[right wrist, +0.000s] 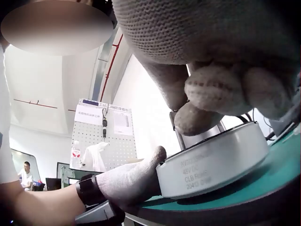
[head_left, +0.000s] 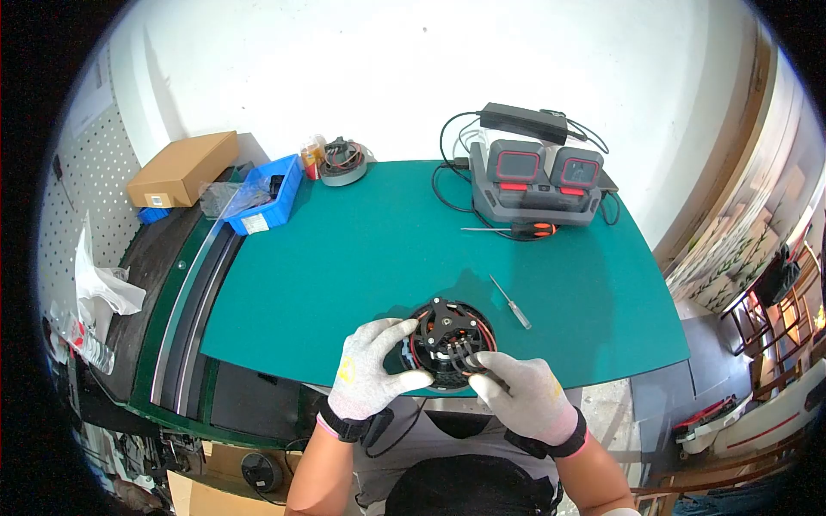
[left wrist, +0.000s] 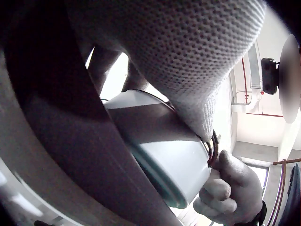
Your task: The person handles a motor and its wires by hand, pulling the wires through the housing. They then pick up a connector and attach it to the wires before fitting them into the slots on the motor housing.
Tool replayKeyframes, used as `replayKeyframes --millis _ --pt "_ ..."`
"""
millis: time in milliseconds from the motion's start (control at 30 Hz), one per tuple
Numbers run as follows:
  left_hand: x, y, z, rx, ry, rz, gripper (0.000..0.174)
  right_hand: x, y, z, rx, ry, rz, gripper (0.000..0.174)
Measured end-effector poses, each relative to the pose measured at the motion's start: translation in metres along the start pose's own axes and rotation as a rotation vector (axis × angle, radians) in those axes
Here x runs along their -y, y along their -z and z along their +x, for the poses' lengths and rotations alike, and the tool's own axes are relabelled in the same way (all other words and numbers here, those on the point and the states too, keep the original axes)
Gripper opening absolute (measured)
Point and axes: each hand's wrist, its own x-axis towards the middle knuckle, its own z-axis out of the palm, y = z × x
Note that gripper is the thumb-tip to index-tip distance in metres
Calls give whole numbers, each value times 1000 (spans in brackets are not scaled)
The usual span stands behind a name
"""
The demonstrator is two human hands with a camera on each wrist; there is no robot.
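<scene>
A round motor-like unit with a black bracket and red and black wires lies at the table's front edge. The left hand, gloved in white, grips its left side, fingers on the far rim and thumb at the near side. On the right, the right hand pinches black wires over the unit's near right part. In the right wrist view the unit's silver side wall bears printed text, and the right hand's curled fingers are above its rim. The left wrist view shows the silver casing under the left hand.
A small clear-handled screwdriver lies right of the unit. Farther back are an orange-black screwdriver, a grey charger station, a black adapter, another wired unit, a blue bin and a cardboard box.
</scene>
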Motion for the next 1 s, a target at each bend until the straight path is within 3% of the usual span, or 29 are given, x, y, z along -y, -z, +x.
replayKeyframes --millis 133,333,433,500,533,667,767,833,867,933,1000 --pt "0 0 -1 10 7 15 81 -3 2 1 -51 -70 110 38" --pt "-1 0 0 14 12 24 81 -17 8 6 -35 16 -15 45" --pt "-2 1 0 18 8 26 81 -13 16 9 -55 0 55 41" --pt "-2 1 1 25 6 31 82 -10 26 11 -78 -192 125 36" --pt "-2 1 1 30 10 21 82 -28 20 12 -167 -77 63 31" --pt "-3 1 0 34 10 48 83 -27 25 18 -160 -131 68 29" --pt "-6 2 0 33 22 58 83 -24 28 21 -27 -53 28 27" --pt "-5 1 -1 32 18 62 84 -32 28 21 5 195 19 29" --pt "-5 1 0 29 15 63 84 -32 31 21 0 192 21 29" --pt "-4 1 0 36 8 49 84 -30 43 28 292 138 87 28" --pt "-4 1 2 39 -1 36 84 -32 49 36 366 102 86 28"
